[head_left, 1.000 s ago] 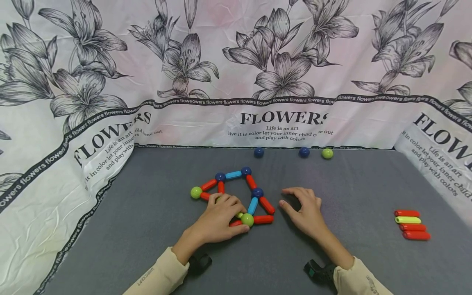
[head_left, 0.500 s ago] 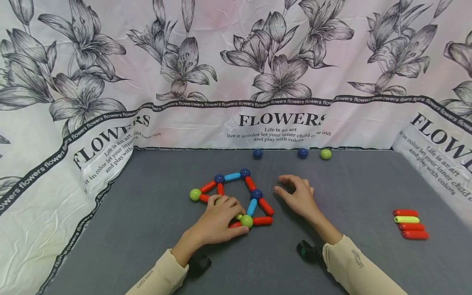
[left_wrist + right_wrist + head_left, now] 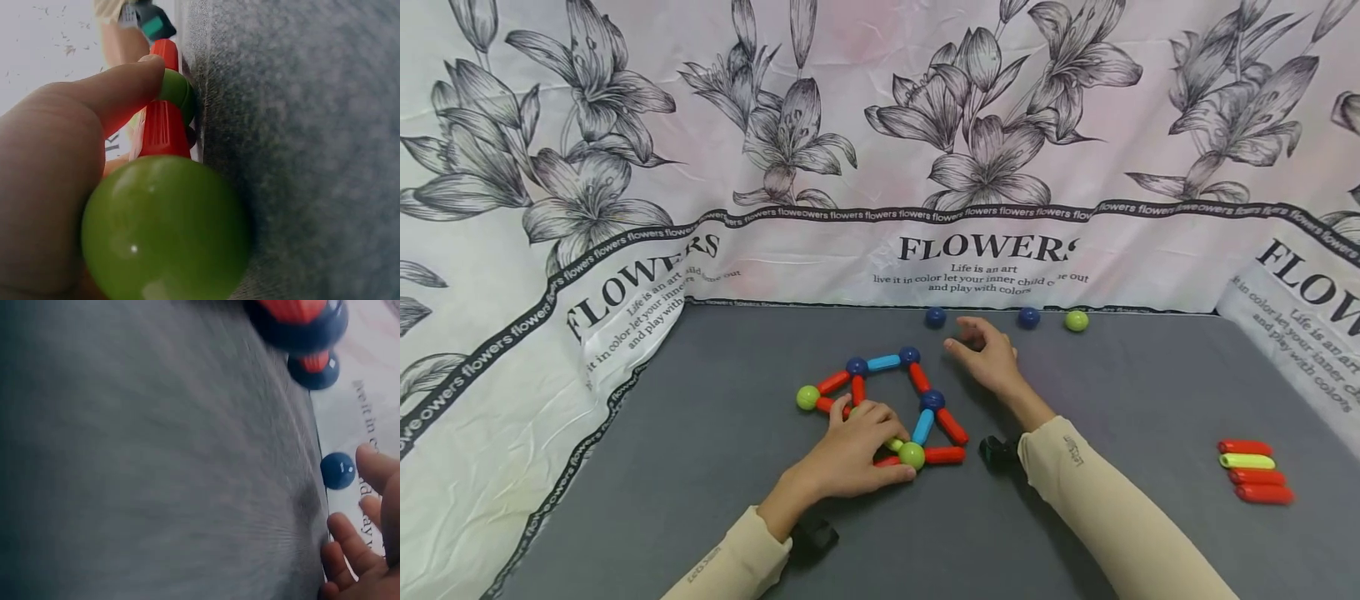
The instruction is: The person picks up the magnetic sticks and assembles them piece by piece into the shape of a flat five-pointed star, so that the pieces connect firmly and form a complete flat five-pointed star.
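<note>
Lying just beside the right grip (image 3: pixel 987 357), a blue ball (image 3: pixel 935 317).

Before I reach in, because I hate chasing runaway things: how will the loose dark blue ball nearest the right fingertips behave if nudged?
The glossy dark blue ball would probably roll at a light push, being round. Its smooth shine suggests fingers might slip if pinching off-centre. The flowered white cloth close behind could stop a backward roll.

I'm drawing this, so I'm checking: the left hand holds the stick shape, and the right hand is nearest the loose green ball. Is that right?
Not quite: the loose ball nearest the right hand is blue, as the head view shows. The left hand does hold the stick shape.
</note>
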### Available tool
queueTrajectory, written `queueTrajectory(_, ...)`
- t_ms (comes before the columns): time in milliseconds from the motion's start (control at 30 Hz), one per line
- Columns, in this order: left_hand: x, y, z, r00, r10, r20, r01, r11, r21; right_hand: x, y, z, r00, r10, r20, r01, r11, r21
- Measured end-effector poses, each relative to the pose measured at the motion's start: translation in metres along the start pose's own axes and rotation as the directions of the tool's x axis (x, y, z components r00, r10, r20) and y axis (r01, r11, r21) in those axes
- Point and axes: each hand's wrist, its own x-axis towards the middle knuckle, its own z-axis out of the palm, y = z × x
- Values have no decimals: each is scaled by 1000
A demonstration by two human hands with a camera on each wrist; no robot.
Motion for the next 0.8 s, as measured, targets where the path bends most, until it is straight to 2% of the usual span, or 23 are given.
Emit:
queueTrajectory(200,0,-10,-5,999,29,40,-28,999,-32,19,0,-2,995,-23,101,32,996,-88)
queueTrajectory(467,-2,-21,-14,998,33,56,-29,997,-71,31,-9,1,966,-69,251,128,965,-228)
queueTrajectory(667,-1,-20,-14,998,26,52,-22,998,-62,35,-17,10,960,-95,265,177,936,-305)
queueTrajectory(800,-1,-21,-13,999,10,44,-8,999,-45,34,-19,15,966,-107,236,176,940,-293)
